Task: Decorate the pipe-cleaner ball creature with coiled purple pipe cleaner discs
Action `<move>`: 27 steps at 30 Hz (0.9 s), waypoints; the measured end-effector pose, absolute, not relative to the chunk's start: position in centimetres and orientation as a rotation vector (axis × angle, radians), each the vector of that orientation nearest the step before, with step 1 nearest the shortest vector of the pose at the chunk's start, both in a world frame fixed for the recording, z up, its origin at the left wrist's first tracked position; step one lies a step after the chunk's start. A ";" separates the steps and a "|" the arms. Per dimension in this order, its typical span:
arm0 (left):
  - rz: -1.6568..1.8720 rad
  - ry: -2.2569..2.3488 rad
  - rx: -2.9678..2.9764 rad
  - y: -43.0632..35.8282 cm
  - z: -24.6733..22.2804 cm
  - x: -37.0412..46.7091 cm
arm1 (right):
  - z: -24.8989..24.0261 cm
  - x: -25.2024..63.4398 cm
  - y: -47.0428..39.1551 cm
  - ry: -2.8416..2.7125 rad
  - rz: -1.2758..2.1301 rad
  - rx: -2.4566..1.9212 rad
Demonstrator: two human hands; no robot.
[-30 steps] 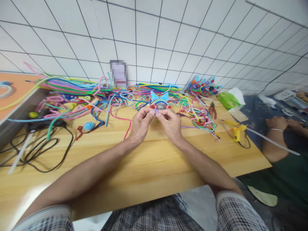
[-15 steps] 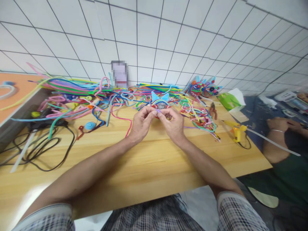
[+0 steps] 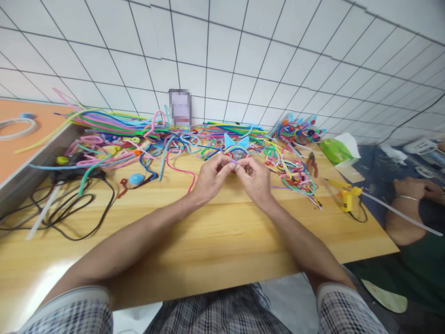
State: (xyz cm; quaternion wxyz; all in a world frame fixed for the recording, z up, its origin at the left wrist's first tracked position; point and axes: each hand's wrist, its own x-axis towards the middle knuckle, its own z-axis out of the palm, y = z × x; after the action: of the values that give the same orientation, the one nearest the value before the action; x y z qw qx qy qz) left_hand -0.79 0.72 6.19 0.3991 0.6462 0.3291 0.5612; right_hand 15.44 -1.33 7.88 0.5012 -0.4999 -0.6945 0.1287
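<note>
At twelve o'clock from the fingertips, just beyond them, a blue-eared craft head (image 3: 238,153) is showing with its ears pointing up. The left hand (image 3: 211,178) and right hand (image 3: 255,180) are nearly meeting, both pinching a small purple piece (image 3: 234,162) between thumbs and fingers.

Around them, a heap of fuzzy stems (image 3: 118,125) is spreading from nine to ten o'clock, and a pink-red strand (image 3: 189,172) is curling just beside the left hand. A blue disc (image 3: 136,179) and a black cord (image 3: 111,195) are lying farther out towards nine. Two more eared heads (image 3: 299,131) are sitting at two, while a stem tangle (image 3: 295,178) and pliers (image 3: 312,164) are crowding three. A yellow glue gun (image 3: 347,195) is resting between three and four.

Plain wood of the table (image 3: 194,264) is stretching at six o'clock to the front edge, its corner jutting at four; the tiled wall (image 3: 225,46) is bounding twelve.

Fingers are covering most of the purple piece and the head's lower part. Pixelation is blurring an upright panel (image 3: 180,109) at eleven, and the frame is cutting off a co-worker (image 3: 405,222) beyond the glue gun.
</note>
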 end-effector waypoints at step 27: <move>1.376 0.690 1.332 0.9 5.9 -0.5 | 7.7 15.4 -0.8 -1.483 0.772 -1.185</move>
State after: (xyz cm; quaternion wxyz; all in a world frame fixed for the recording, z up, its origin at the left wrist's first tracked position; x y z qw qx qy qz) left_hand -0.51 0.90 5.88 0.5253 0.5569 0.2883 0.5750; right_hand 15.39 -0.81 7.66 0.5195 -0.4942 -0.6184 0.3218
